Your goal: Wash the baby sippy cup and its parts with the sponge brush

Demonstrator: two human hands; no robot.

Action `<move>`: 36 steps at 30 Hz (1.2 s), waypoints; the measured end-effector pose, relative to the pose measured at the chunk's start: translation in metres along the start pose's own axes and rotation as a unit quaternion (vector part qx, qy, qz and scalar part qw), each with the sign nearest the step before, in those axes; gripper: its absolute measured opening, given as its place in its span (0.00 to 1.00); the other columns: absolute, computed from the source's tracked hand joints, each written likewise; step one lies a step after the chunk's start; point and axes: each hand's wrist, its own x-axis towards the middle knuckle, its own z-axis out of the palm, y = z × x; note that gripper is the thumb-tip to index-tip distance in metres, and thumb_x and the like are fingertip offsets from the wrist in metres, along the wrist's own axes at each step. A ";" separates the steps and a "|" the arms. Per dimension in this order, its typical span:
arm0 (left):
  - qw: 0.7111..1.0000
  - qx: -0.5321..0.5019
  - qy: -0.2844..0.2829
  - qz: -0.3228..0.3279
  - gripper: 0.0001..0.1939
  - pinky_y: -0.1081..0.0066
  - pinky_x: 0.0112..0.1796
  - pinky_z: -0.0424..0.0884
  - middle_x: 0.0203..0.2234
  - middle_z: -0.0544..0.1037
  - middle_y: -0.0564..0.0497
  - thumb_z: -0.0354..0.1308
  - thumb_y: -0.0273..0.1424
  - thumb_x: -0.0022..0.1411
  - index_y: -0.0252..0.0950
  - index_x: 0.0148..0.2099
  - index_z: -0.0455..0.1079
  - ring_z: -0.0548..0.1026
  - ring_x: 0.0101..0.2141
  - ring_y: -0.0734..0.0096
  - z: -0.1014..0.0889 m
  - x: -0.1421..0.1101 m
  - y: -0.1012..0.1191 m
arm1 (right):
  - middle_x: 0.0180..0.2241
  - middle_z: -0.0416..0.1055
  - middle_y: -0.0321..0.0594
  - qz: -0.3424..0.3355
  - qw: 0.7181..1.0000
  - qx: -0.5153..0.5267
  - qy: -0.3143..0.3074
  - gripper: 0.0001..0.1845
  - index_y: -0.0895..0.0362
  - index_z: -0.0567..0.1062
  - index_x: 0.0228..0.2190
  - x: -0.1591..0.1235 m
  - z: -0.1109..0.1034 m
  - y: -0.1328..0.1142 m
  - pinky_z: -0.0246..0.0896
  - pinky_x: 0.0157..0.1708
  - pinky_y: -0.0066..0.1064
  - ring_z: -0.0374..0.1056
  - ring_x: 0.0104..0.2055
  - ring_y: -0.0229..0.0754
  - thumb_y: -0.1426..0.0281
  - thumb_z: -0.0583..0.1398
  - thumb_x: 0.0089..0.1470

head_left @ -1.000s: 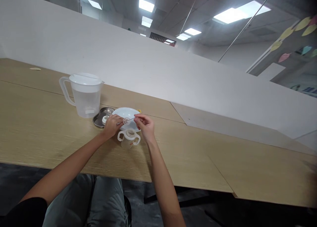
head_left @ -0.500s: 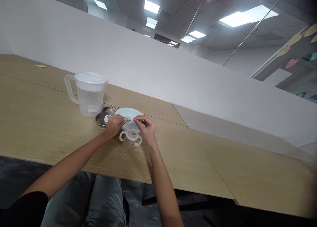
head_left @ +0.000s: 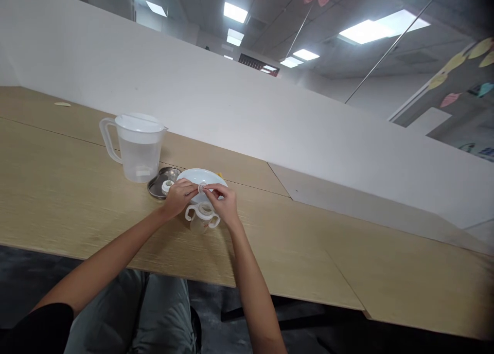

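My left hand and my right hand meet over a small clear two-handled cup on the wooden table. Both pinch a small round translucent part between their fingertips, just above the cup's mouth. Behind the hands lies a white plate. Whether a thin straw is still attached to the part is too small to tell.
A clear lidded pitcher with water stands to the left. Beside it lies a small metal dish with a white cap in it. A white partition wall runs behind the table. The table's near edge crosses above my lap.
My hands have drawn closer together; the gap between them, where a thin straw-like piece showed, has closed and the fingertips now meet on the small round part.
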 end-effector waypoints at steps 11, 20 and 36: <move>0.999 -0.014 -0.015 -0.030 0.16 0.65 0.41 0.70 0.34 0.82 0.48 0.51 0.38 0.69 0.39 0.38 0.79 0.76 0.36 0.66 0.002 0.001 -0.004 | 0.31 0.78 0.41 -0.056 0.998 -0.005 0.040 0.10 0.53 0.81 0.28 -0.001 -0.002 -0.013 0.65 0.27 0.29 0.71 0.30 0.38 0.61 0.63 0.53; 0.999 -0.028 -0.001 -0.033 0.16 0.64 0.43 0.72 0.38 0.81 0.48 0.51 0.39 0.68 0.40 0.40 0.78 0.76 0.40 0.65 0.006 -0.001 -0.017 | 0.30 0.79 0.41 -0.120 0.986 -0.045 0.106 0.09 0.53 0.81 0.29 -0.005 -0.003 -0.027 0.71 0.30 0.32 0.74 0.31 0.40 0.63 0.62 0.56; 0.999 0.034 -0.007 -0.020 0.17 0.64 0.43 0.70 0.39 0.81 0.47 0.49 0.37 0.70 0.36 0.42 0.78 0.76 0.39 0.65 0.012 -0.004 -0.024 | 0.26 0.77 0.38 -0.248 0.930 -0.120 0.242 0.05 0.53 0.78 0.30 -0.013 -0.005 -0.056 0.73 0.27 0.31 0.75 0.27 0.39 0.71 0.61 0.57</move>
